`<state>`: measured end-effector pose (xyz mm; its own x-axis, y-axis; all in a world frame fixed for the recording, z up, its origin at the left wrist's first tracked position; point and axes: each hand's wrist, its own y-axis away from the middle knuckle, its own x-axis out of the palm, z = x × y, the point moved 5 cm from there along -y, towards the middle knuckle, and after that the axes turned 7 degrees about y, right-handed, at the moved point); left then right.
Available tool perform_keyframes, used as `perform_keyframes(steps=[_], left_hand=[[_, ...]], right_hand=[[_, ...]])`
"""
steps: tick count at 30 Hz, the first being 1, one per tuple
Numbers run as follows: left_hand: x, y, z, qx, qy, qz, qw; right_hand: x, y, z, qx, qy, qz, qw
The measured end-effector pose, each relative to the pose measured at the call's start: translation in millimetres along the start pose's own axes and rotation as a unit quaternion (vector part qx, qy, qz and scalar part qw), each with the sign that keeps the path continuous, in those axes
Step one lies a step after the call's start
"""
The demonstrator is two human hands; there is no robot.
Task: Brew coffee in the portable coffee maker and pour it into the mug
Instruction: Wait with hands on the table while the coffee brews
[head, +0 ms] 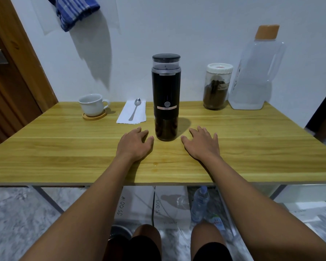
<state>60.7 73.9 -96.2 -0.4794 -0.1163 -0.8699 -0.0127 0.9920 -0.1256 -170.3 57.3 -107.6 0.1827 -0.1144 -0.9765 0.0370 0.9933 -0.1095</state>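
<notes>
Both forearms reach over the near edge of the worktop (64, 147), with bare knees below it. The left grip (134, 144), a bare hand, lies palm down on the wood just left of the portable coffee maker (166, 97), fingers loosely spread and holding nothing. The right grip (201, 144) lies the same way just right of it, flat, wide open and holding nothing. Neither thumb touches the coffee maker's base; a narrow strip of wood shows on each side.

The coffee maker stands upright with its lid on, between the two hands and a little beyond them. Left of it a spoon (135, 109) lies on a white napkin (128, 113); further left, near the back edge, the mug (91, 104) sits on a round coaster (94, 116). Behind and right of it stand a jar of ground coffee (216, 87) and a water jug (256, 72), against the wall. Bare wood runs from each hand out to the side edges.
</notes>
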Motion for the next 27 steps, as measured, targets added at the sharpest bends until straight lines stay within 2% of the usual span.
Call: perform_keyframes(steps=[6, 14, 27], left_hand=[[-3.2, 1.0, 3.1, -0.013, 0.059, 0.007, 0.998], [-0.1, -0.1, 0.6, 0.009, 0.006, 0.021, 1.0], [0.9, 5.4, 2.4, 0.026, -0.013, 0.052, 0.998]], right_hand=[[-4.6, 4.5, 1.5, -0.012, -0.045, -0.017, 0.999], [-7.3, 7.9, 2.6, -0.023, -0.054, -0.01, 0.998], [-8.1, 13.4, 0.4, -0.047, -0.045, 0.019, 0.998]])
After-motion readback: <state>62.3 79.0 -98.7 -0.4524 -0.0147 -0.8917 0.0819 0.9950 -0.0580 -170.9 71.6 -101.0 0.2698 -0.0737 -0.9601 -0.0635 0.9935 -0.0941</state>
